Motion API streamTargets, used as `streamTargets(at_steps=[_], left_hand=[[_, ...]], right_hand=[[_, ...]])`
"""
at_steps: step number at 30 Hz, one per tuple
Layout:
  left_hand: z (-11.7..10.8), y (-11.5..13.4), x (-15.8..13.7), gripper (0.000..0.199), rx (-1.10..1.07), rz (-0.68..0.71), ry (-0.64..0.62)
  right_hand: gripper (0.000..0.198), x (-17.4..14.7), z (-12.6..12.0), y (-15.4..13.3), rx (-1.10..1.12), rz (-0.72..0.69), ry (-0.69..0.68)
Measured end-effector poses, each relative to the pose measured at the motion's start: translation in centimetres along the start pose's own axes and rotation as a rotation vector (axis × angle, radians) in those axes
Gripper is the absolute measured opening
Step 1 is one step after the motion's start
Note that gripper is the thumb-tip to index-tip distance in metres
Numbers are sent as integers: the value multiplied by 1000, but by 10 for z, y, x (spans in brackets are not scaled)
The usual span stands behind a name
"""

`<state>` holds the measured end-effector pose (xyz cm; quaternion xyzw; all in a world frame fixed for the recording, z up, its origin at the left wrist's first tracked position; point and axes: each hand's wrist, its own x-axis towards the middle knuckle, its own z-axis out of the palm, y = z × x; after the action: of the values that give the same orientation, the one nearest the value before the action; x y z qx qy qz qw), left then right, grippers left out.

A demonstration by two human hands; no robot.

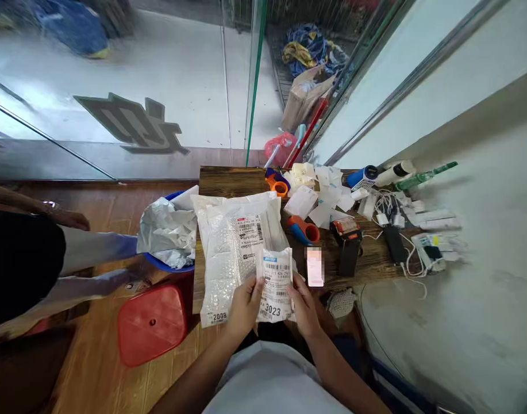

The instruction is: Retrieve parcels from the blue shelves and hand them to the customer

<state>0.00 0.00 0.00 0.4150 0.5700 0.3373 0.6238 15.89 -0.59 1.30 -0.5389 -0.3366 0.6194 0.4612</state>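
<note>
One packet [275,286] is over the parcel's [222,241] corner on the surface [229,181], edges pinched in the fingers [258,288] of left hand [245,305] and right hand [306,305]. Steadying it seems the step; moving on probably needs one side loosened.

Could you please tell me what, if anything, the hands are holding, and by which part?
The packet marked 3023, by its side edges: the left hand grips its left edge, the right hand its right.

the large mailer [223,259] looks bumpy, glossy plastic, the table [229,181] grained wood.
</note>
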Motion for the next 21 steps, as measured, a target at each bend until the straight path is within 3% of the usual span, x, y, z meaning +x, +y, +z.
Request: streamTargets(at_steps=[10,21], left_hand=[[-5,7,0,39,-191,-37,49],[-17,13,-1,38,-48,38,117]], right_hand=[[37,4,15,-16,10,-46,-32],[33,17,29,-9,48,-33,-37]])
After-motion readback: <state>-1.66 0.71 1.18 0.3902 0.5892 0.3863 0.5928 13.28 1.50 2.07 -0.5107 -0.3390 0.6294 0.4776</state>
